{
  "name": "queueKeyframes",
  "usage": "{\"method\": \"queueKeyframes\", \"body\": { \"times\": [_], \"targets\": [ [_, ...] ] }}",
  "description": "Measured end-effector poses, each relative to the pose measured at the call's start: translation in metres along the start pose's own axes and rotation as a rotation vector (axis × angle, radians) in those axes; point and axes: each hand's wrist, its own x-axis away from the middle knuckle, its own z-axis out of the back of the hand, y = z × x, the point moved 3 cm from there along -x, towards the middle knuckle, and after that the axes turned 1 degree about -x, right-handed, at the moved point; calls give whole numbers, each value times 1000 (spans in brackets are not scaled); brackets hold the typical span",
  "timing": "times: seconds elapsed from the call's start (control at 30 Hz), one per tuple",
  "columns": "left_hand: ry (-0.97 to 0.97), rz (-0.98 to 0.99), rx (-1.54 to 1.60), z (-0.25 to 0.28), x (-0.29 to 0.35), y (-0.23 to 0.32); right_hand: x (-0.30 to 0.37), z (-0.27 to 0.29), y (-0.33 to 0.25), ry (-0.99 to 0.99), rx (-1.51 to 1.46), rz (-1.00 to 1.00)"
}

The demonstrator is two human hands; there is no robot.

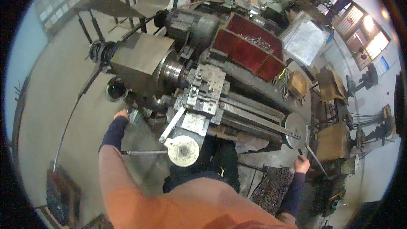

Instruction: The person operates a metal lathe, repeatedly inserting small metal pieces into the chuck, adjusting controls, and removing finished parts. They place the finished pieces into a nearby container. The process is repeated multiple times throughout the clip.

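A metal lathe (203,89) stands in front of me, with a shiny round chuck (173,73) at its left end and a tool slide block (207,85) beside it. My left hand (122,114) reaches to the lathe's lower left, its fingers closed next to a grey metal part (134,116); what they grip is hidden. My right hand (302,165) is closed on a thin handle (300,153) below the grey disc wheel (295,129) at the right end. Nearest my body is a pale round handwheel (183,150) with a bar handle (146,152) pointing left.
Behind the lathe, a dark red tray (250,51) holds many small metal pieces. A motor (190,25) sits at its left. Dark metal chips (273,188) lie at lower right. Other machines (371,131) stand along the right wall, and a rod (72,118) slants down at left.
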Motion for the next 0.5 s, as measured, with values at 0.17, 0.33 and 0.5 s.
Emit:
{"method": "queueKeyframes", "body": {
  "times": [0.17, 0.33, 0.5],
  "targets": [
    [54, -185, 138, -10, -1, -24, -55, 23, -135, -75, -200, 195],
    [337, -338, 411, 85, 49, -45, -81, 17, -319, -77, -478, 815],
    [902, 35, 163, 188, 142, -168, -61, -17, -509, -308, -652, 1253]
  ]
}}
